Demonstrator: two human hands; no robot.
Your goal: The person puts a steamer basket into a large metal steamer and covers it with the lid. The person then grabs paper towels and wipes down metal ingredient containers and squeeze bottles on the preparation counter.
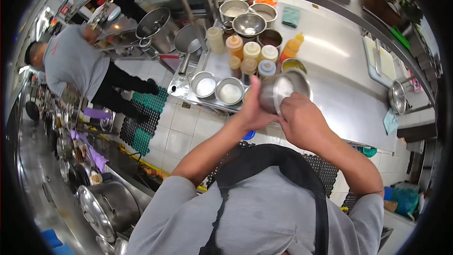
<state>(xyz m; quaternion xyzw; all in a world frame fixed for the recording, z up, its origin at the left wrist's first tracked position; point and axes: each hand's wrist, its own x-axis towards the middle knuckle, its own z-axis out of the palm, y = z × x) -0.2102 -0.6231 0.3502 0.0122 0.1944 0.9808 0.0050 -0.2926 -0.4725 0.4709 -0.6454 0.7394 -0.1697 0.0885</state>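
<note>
"Where's the round, silver metal bowl (270,96)?"
"Tilted at the steel counter's (332,113) near edge, by the pale plastic squeeze bottles (252,52) — left hand (252,109) wrapped half-open around its side"
"And the right hand (304,119)?"
"Fingers curled in at the bowl's mouth — whether they pinch anything, I can't tell"

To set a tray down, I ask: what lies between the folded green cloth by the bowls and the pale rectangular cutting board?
Just bare steel counter between cloth and board, in the head view.
</note>
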